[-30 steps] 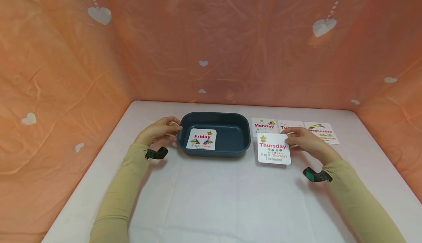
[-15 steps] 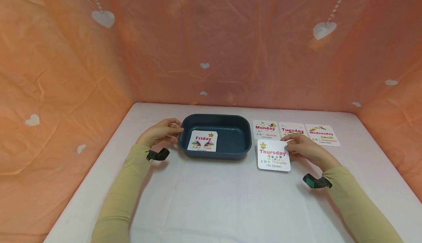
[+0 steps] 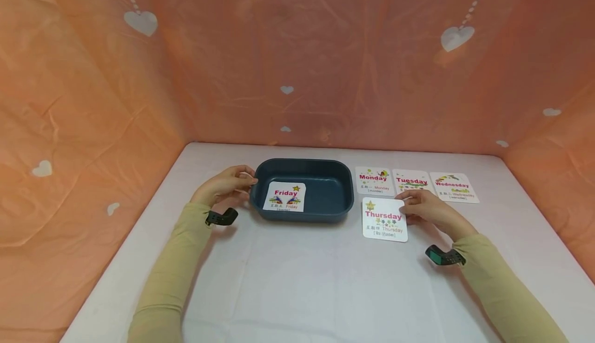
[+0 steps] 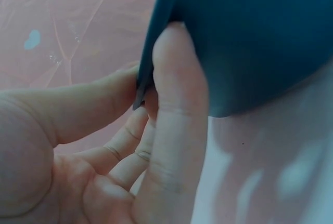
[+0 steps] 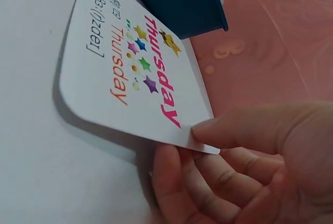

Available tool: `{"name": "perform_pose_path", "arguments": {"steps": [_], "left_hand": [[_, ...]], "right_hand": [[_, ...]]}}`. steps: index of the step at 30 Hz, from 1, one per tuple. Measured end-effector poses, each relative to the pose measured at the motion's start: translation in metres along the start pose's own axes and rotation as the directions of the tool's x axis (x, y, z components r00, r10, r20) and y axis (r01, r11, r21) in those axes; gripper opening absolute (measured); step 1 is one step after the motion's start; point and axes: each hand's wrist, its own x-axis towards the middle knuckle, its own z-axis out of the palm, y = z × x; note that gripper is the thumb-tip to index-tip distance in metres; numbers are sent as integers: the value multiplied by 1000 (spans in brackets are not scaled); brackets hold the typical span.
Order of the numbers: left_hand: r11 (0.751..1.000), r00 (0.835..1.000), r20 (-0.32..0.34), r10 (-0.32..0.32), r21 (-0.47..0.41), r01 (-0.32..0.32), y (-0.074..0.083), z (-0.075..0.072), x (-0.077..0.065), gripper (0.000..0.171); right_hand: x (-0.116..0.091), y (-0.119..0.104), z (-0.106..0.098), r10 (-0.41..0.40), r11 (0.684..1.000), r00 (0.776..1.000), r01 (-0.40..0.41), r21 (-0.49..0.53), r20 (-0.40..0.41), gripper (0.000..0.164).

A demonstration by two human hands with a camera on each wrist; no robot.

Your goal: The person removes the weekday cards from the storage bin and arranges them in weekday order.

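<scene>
My left hand (image 3: pixel 228 184) pinches the left rim of a dark blue oblong basin (image 3: pixel 331 217); in the left wrist view thumb and forefinger lie on either side of its rim (image 4: pixel 161 13). Inside the basin, a Friday card (image 3: pixel 285 197) leans at the left. The right hand (image 3: pixel 429 211) pinches the upper right corner of a white Thursday card (image 3: pixel 385 220). Seen from the right wrist, that card (image 5: pixel 119 73) is slightly raised at the held corner, with a shadow under its edge. Its printed face is up, just right of and nearer than the basin.
Behind the Thursday card, a Monday card (image 3: pixel 373 181), a Tuesday card (image 3: pixel 411 180) and a Wednesday card (image 3: pixel 453 187) lie in a row. The right hand partly covers the Tuesday card. White cloth covers the table (image 3: pixel 297 281), and an orange curtain (image 3: pixel 325 64) with hearts surrounds it.
My right hand has brought the Thursday card down and nearer, below the row, uncovering more of the Tuesday and Monday cards. The left hand keeps its grip on the basin.
</scene>
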Motion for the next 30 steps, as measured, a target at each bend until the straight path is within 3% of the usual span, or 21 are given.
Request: {"name": "perform_pose_path", "arguments": {"steps": [13,30], "left_hand": [[998,1000,-15,-9,60,10,4,0,-2,25],[1000,1000,-10,-13,19,13,2,1,-2,23]], "right_hand": [[9,1,4,-24,996,995,15,-88,-98,38],[14,-3,7,-15,982,983,-20,-187,-185,34]]}}
